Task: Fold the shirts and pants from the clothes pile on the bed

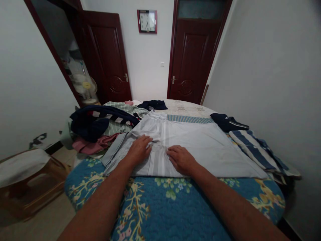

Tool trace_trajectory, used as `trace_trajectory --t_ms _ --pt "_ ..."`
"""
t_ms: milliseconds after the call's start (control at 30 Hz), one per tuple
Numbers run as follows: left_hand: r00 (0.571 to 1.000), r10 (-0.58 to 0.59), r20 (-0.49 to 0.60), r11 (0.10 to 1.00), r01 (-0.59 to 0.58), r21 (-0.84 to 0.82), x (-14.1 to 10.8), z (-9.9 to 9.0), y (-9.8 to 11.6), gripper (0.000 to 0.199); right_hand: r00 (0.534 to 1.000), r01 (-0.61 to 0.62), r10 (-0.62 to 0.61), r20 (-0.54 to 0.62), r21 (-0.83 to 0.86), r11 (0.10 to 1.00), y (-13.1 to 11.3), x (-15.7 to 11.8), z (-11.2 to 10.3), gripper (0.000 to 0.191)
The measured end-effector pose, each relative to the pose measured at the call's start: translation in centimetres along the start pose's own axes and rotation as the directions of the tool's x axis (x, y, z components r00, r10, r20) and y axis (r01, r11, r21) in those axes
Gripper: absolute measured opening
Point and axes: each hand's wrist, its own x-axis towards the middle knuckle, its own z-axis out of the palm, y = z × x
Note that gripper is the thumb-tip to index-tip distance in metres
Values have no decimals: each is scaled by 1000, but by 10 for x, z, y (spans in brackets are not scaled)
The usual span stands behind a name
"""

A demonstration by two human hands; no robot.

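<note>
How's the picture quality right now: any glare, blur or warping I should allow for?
Head view: dim, soft light, only faint shadows; a pale reflection on the clock; wide-angle stretch slants the left door and right door; stool at the edge looks soft; left hand, right hand and striped cloth read fairly clearly.

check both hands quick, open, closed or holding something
Left hand: bent, resting on the pale cloth; whether it pinches fabric can't be told.
Right hand: curled on the same cloth; a hold can't be confirmed.
</note>
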Motion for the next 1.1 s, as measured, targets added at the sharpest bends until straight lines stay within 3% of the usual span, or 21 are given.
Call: trace_trajectory --t_ms 67,133,267,433,500,600,667,833,933,1100 --pt "997 -68 33 995 65 80 -1 -2 5 46 1000 28 -28 10 19 999 -5 0 5 36" --pt "988 -156 -9 977 155 148 -2 -6 5 45 1000 3 -3 4 18 1000 -6 -1 9 40" --pt "944 -298 -143 924 323 205 -2 -18 -9 43 998 -61 61 -23 -6 998 -2 -5 15 43" --pt "887 -438 -144 860 460 222 -2 -23 -21 34 998 -65 65 -24 -12 998 1 -6 18 44" --pt "896 -431 -106 879 443 178 -1 -20 -21 37 998 -62 62 -22 -15 998 1 -5 18 44" --pt "962 -265 -58 959 269 85 1 -13 -20 59 998 -58 57 -19 -23 998 2 -5 19 44" --pt "981 -180 -66 980 184 69 4 -8 -20 74 998 -55 54 -22 -25 998 2 -6 20 45" --pt "956 -282 -74 952 289 101 9 -1 -23 66 998 -55 54 -22 -21 998 5 -7 22 45" --pt "961 -275 -40 953 278 121 9 -3 -20 57 998 -57 57 -13 -29 998 5 -8 23 46" --pt "960 -272 -69 946 280 161 5 -8 -10 55 983 -184 183 -17 -87 979 9 -6 25 49"
